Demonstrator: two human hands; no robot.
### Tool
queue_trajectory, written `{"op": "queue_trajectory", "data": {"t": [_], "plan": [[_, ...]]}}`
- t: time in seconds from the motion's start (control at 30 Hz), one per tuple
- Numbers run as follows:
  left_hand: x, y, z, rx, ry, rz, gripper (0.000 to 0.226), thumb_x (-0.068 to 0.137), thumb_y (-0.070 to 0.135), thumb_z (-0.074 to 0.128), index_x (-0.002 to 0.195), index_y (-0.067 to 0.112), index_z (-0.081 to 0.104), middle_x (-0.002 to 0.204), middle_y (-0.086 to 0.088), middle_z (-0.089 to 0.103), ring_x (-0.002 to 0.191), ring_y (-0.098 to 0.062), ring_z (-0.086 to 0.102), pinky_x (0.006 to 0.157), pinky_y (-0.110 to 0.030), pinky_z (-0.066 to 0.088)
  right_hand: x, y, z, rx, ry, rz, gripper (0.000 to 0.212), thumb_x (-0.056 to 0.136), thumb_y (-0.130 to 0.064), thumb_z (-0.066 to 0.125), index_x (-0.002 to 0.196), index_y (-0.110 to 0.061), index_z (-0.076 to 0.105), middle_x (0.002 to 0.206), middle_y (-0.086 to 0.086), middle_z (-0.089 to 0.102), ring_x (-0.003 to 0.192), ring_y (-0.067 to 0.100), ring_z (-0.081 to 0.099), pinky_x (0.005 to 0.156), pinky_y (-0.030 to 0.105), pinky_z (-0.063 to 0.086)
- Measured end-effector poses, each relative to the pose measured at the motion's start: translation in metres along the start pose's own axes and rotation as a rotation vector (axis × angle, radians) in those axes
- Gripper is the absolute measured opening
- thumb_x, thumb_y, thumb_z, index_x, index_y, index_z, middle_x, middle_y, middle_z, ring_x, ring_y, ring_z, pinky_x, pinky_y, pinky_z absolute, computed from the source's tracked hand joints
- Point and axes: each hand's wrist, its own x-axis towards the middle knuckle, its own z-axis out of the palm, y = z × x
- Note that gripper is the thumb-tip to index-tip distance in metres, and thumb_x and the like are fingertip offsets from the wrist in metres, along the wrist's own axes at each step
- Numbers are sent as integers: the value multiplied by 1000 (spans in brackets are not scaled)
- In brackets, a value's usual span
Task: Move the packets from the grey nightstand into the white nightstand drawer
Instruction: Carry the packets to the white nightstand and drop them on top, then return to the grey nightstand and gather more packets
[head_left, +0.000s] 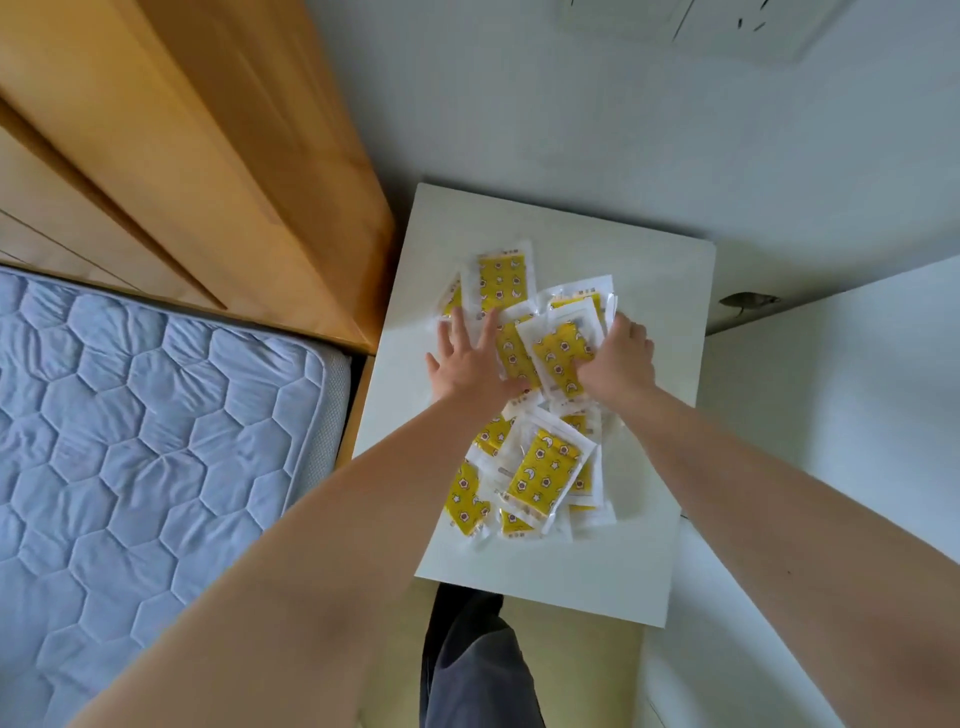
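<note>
Item: packets (506, 278), yellow-printed in clear and white wrappers, many in number, lying loose and overlapping on the nightstand top (654, 291). The top is showing pale in this light and is judged to be the grey one of the task. The heap is running lengthwise from the far half of the top toward its near edge, falling into a far cluster and a near cluster (543, 475). The left hand (467, 364) is lying over the left side of the far cluster, fingers straight and fanned, palm pressing flat, gripping nothing. The right hand (621, 364) is sitting at the right flank of the same cluster, fingers curling round the packet edges there and thumb lying across an upper packet, so it is holding some of them; how many cannot be told. The far cluster is thus lying between the two hands, which are about level across the top, neither clearly nearer. The near cluster is lying back from the fingers, toward the person, between the forearms. Judgement: a gathering step is in hand; drawing the hands together would be bunching the far cluster, while the near one would be needing a separate reach back. Off the left side of the top are a wooden headboard (208, 156) and a quilted blue mattress (156, 415). Below the near edge is a dark trouser leg (467, 670). The white nightstand drawer is not showing.
</note>
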Motion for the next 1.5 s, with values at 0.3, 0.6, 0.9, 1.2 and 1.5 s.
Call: {"op": "queue_trajectory", "data": {"t": [0.3, 0.6, 0.9, 1.2, 1.5], "plan": [[-21, -2, -20, 15, 44, 12, 84, 92, 57, 46, 151, 32, -7, 160, -8, -14, 147, -30, -10, 116, -55, 6, -30, 9, -8, 44, 35, -108, 85, 85, -33, 62, 148, -1, 14, 152, 20, 23, 142, 34, 21, 117, 44, 19], [-91, -14, -54, 129, 156, 120, 69, 99, 48, 34, 153, 24, -3, 160, -7, -10, 147, -27, -8, 119, -48, 5, -105, -30, -27, 98, 66, -251, 74, 87, -29, 61, 145, -4, 24, 150, 13, 29, 139, 30, 23, 115, 40, 24], [-218, -107, -100, 101, 373, 127, 68, 100, 43, 37, 153, 23, 0, 161, -6, -7, 148, -25, -7, 118, -46, 6, -245, -103, -17, 69, 144, -522, 63, 86, -24, 58, 140, -4, 32, 141, 12, 38, 132, 29, 31, 110, 37, 29], [-441, -278, -117, 109, 606, -1, 70, 99, 39, 40, 153, 21, -1, 160, -6, -8, 147, -24, -7, 119, -45, 6, -478, -195, 57, -1, 183, -886, 68, 92, -29, 57, 147, -8, 23, 156, 12, 15, 144, 28, 12, 117, 40, 18], [-689, -439, -105, 78, 823, -312, 74, 97, 40, 44, 153, 25, -3, 160, -4, -11, 147, -23, -10, 118, -45, 2, -728, -267, 142, 33, 256, -1407, 55, 89, -21, 55, 137, 1, 39, 145, 21, 34, 136, 37, 29, 111, 48, 25]]}}
